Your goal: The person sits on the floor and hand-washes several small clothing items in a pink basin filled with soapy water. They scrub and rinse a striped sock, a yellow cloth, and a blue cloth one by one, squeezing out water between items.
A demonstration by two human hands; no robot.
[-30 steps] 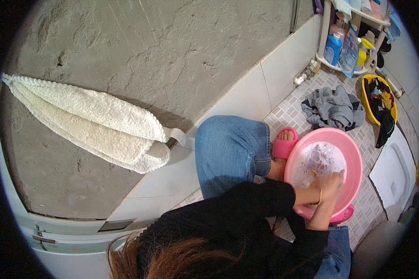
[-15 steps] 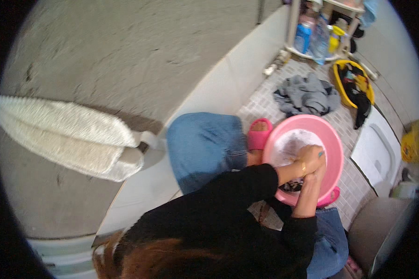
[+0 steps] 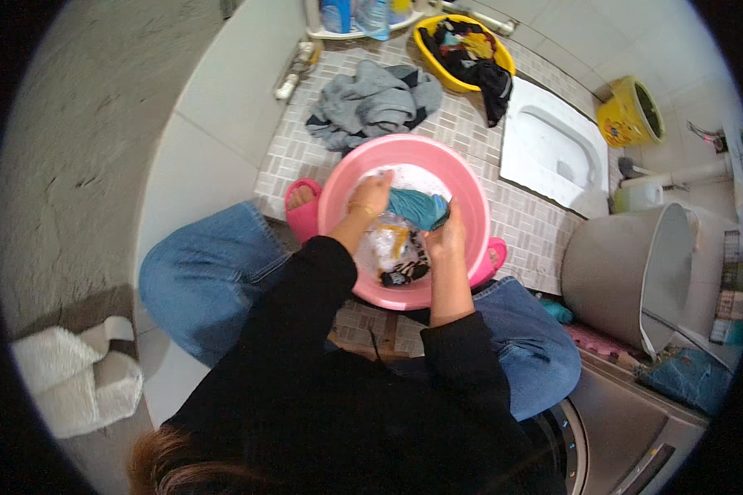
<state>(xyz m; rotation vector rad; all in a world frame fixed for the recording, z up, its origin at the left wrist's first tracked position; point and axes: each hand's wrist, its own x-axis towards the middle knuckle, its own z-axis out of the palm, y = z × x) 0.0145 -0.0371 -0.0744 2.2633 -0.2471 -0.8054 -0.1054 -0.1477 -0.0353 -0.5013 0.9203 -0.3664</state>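
A pink basin [image 3: 475,186] with foamy white suds stands on the floor between my legs. Inside it, my left hand [image 3: 373,194] is closed on one end of a wet teal cloth [image 3: 417,208]. My right hand [image 3: 447,238] grips the cloth's other end, so that it stretches between both hands over the suds. Nearer to me in the basin lies a black patterned cloth [image 3: 404,271], partly under foam, beside a yellowish-and-white patch of fabric [image 3: 392,239].
Grey clothes [image 3: 371,103] lie heaped beyond the basin. Behind are a yellow tub [image 3: 506,59] of dark clothes and a white squat toilet [image 3: 545,136]. A large grey bin [image 3: 607,268] stands at right. A white fluffy mat [image 3: 66,379] hangs at lower left.
The view has swung, bringing the basin nearer the middle. My hands, pressed together before, are now apart, with the teal cloth showing between them.
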